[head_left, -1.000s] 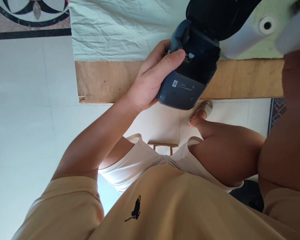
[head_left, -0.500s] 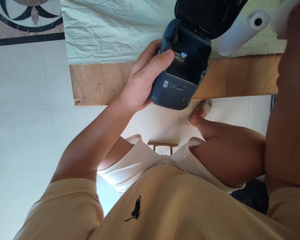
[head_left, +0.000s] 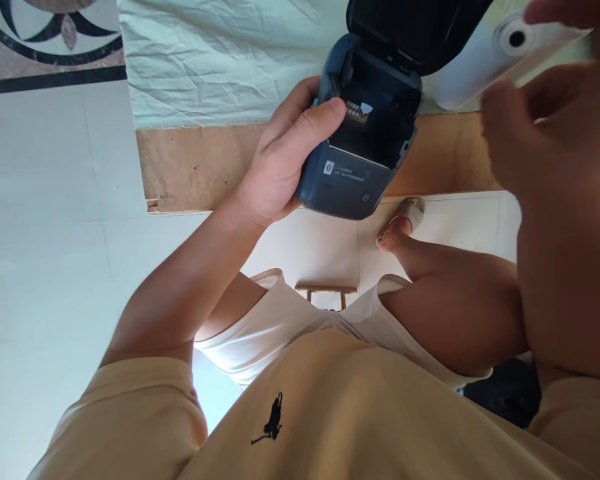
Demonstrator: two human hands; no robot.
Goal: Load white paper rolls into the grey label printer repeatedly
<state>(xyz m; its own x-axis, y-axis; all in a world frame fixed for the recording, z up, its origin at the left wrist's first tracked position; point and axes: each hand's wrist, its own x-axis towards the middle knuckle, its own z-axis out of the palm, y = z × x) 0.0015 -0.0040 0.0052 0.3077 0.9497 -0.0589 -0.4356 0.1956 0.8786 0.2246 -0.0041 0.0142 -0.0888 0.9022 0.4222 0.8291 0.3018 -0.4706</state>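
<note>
While the left hand (head_left: 280, 167) wraps its fingers around a dark blue plastic printer (head_left: 360, 143) with its lid raised, thumb pressed at the open bay, the blurred right hand (head_left: 545, 140) pinches a white paper roll (head_left: 485, 57) just beyond, over the pale cloth (head_left: 220, 60).

Bright daylight, soft shadows, right hand (head_left: 555, 153) blurred & out of focus, rest sharp

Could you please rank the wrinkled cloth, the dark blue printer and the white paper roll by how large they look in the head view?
1. Wrinkled cloth, largest, though cut off at the top edge.
2. Dark blue printer, lid open, held in the left hand.
3. White paper roll, smallest, partly hidden behind the printer and the blurred right hand.
</note>
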